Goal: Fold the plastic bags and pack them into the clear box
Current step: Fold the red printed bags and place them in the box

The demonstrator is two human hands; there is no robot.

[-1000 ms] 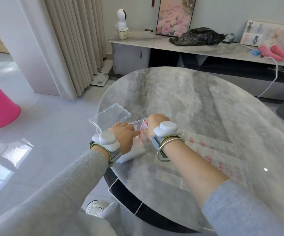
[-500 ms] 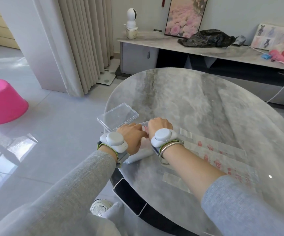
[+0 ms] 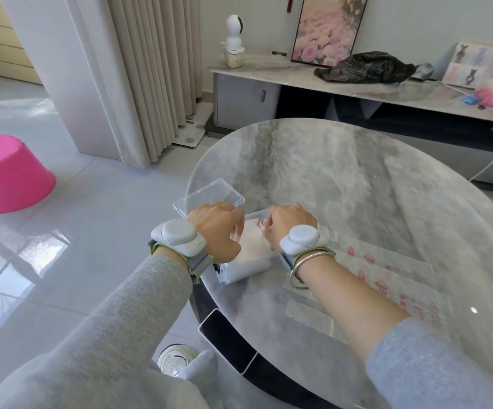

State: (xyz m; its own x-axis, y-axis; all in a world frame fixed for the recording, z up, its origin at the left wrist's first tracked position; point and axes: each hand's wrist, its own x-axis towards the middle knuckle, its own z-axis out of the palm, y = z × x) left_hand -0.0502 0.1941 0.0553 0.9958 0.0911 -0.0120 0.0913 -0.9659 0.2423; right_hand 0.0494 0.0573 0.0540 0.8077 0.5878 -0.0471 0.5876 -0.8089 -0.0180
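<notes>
Marble-look round table [image 3: 342,178], glossy grey top, shiny tiled floor around it. The clear box [image 3: 246,267] sat at the table's near-left edge, right between your hands, with its lid [image 3: 210,196] open just behind it (couldn't tell if it was hinged or loose). Your left hand [image 3: 212,228] had its fingers curled over the box's left rim, holding it down. Your right hand [image 3: 289,225] had its fingers curled down into the far end of the box onto a folded bag [image 3: 263,223] with red print. The tips were hidden, so pinch vs. push was not clear, but it read as a pinch. Progress, my read: well along. White folded plastic [image 3: 251,249] already filled most of the box, and this bag was being tucked in on top. Left to do: at least one flat bag [image 3: 393,278], red-printed, lay unfolded on the table just right of your right forearm; it needed folding and packing. Whether the black bag [image 3: 366,67] on the sideboard counted, I couldn't tell. Materials: the box was a rigid, thin-walled, transparent rectangle with a matching shallow lid. The bags were thin translucent film, slick on that polished top, and likely to spring back unless pressed flat.
</notes>
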